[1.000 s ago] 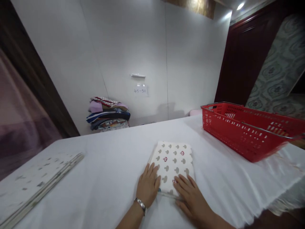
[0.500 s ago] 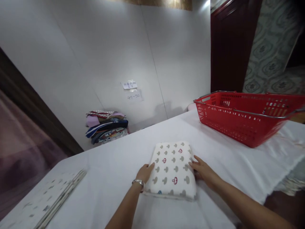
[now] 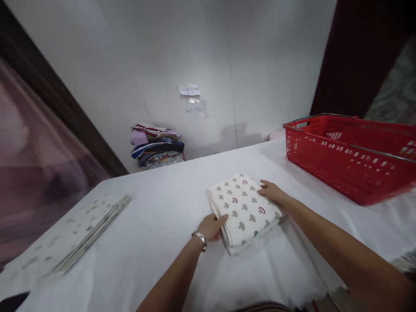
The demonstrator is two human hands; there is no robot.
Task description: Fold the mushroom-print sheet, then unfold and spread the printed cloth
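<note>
A folded white cloth [image 3: 245,208] with grey and red mushroom prints lies turned at an angle on the white-covered table [image 3: 162,208]. My left hand [image 3: 212,226], with a silver bracelet at the wrist, grips its left edge, thumb on top and fingers partly hidden at the side. My right hand [image 3: 272,191] rests on the cloth's upper right edge, its fingertips on the top and its thumb side facing away.
A red basket [image 3: 344,160] with metal handles stands on the table at the right. Another folded patterned cloth [image 3: 71,229] lies at the left. Behind the table's far edge is a stack of folded fabrics [image 3: 157,147] against the wall.
The mushroom-print cloth has been turned counterclockwise between my hands. My right hand now sits farther up along its edge. The view has shifted, so the basket and stack appear displaced.
</note>
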